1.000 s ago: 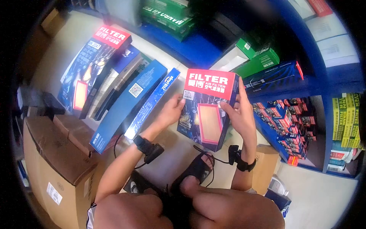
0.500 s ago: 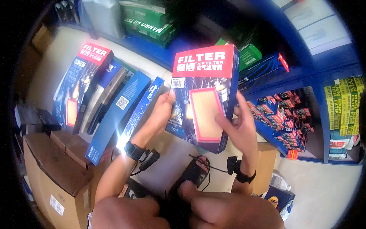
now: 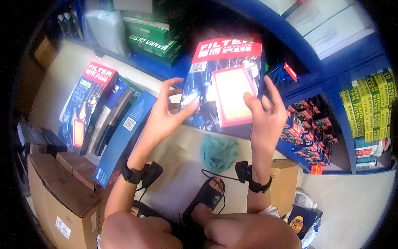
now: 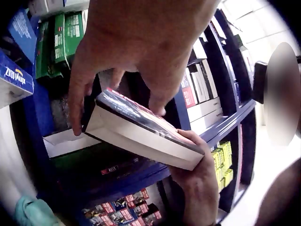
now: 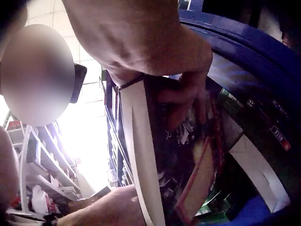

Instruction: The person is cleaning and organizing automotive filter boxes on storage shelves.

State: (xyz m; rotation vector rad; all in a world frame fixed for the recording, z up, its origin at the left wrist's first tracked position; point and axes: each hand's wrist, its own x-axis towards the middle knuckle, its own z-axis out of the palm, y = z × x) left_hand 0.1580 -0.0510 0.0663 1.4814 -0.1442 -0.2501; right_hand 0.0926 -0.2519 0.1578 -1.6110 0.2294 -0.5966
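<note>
An air filter box, dark blue with a red FILTER band and a pink-framed filter picture, is held up in front of the shelf. My right hand grips its right side, thumb across the front face. Around the left edge, my left hand is spread, thumb over the front and fingers apart beside the edge. In the left wrist view that hand straddles one end of the box with loose, parted fingers.
Several filter boxes, including a blue one and another FILTER box, stand in a row at the left. Brown cartons are nearer. Blue shelving holds green boxes and yellow ones. A teal cloth lies on the floor.
The air filter box has moved up and away, toward the shelf. My left hand has loosened from its left edge, fingers spreading. The right hand keeps its grip.
</note>
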